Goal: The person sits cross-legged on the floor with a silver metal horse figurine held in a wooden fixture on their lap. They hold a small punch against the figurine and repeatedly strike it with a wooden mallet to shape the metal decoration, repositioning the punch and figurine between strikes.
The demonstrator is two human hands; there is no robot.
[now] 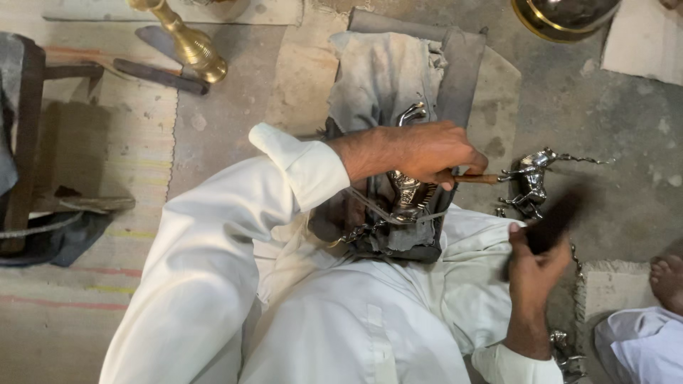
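Soft even daylight, faint shadows, right hand [535, 259] motion-blurred, rest sharp

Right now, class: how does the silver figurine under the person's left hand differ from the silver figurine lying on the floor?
The held figurine sits on dark cloth, tied down by a cord and partly covered by the left hand. The floor figurine lies loose on bare concrete, fully visible and untouched. Both are shiny silver metal.

brass vase [186, 41] top left; dark blade [161, 75] beside it | brass bowl [562, 16] top right | bare foot [669, 281] right edge
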